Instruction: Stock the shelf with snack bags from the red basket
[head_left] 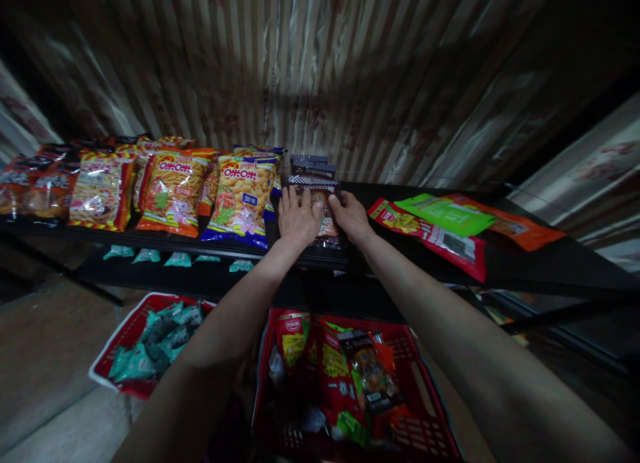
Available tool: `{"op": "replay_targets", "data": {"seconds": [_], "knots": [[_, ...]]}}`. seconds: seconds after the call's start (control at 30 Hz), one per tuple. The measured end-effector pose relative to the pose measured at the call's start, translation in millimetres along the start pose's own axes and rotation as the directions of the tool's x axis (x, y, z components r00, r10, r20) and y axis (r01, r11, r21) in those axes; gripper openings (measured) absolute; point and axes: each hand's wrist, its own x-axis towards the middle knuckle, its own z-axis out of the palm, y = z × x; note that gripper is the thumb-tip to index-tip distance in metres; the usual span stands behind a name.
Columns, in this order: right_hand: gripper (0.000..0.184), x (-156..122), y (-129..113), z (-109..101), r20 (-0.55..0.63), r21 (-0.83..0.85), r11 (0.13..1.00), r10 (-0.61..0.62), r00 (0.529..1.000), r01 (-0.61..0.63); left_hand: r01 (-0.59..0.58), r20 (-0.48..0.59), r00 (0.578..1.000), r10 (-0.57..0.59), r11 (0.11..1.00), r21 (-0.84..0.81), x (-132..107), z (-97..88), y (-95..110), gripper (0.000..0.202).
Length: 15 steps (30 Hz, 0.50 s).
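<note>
Both my hands rest on a dark snack packet (324,213) with a checkered top edge, lying on the black shelf (550,263). My left hand (298,218) lies flat on its left side with fingers stretched forward. My right hand (351,216) presses on its right side, fingers together. Behind it stand more packets of the same kind (313,166). To the left lean upright snack bags: a blue-edged one (243,198) and an orange one (173,191).
Flat on the shelf at the right lie a red packet (435,236), a green one (445,213) and an orange one (515,226). Below me a red basket (425,390) holds several snack packs. Another red basket (120,343) at the left holds teal packets. Small teal packets (177,258) line a lower shelf.
</note>
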Motion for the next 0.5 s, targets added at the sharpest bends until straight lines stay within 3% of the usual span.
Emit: {"op": "replay_targets", "data": {"seconds": [0.1, 0.17, 0.27, 0.33, 0.37, 0.43, 0.47, 0.5], "knots": [[0.048, -28, -12, -17, -0.116, 0.078, 0.992, -0.092, 0.989, 0.102, -0.072, -0.075, 0.995, 0.07, 0.997, -0.022, -8, -5.6, -2, 0.051], [0.043, -65, -17, -32, -0.215, 0.123, 0.97, -0.181, 0.96, 0.211, -0.181, -0.143, 0.975, 0.169, 0.981, -0.072, -23, -12.3, -3, 0.046], [0.036, -137, -7, -51, -0.318, 0.162, 0.945, -0.223, 0.921, 0.285, -0.427, -0.223, 0.897, 0.382, 0.879, -0.212, -65, -21.0, -7, 0.037], [0.028, -184, 16, -55, -0.287, 0.2, 0.907, -0.306, 0.908, 0.37, -0.561, -0.238, 0.827, 0.509, 0.764, -0.319, -99, -22.3, -10, 0.033], [0.024, -203, 33, -54, -0.197, 0.212, 0.895, -0.354, 0.914, 0.392, -0.582, -0.204, 0.812, 0.548, 0.726, -0.367, -115, -21.0, -11, 0.031], [0.025, -232, 73, -49, 0.093, 0.18, 0.896, -0.426, 0.9, 0.405, -0.536, -0.07, 0.82, 0.568, 0.719, -0.442, -144, -14.0, -13, 0.029], [0.026, -240, 96, -44, 0.277, 0.131, 0.913, -0.409, 0.87, 0.387, -0.485, 0.055, 0.819, 0.571, 0.74, -0.466, -156, -8.3, -15, 0.031], [0.026, -245, 120, -40, 0.443, 0.052, 0.945, -0.312, 0.84, 0.324, -0.426, 0.211, 0.797, 0.567, 0.773, -0.47, -167, -1.3, -17, 0.032]]}}
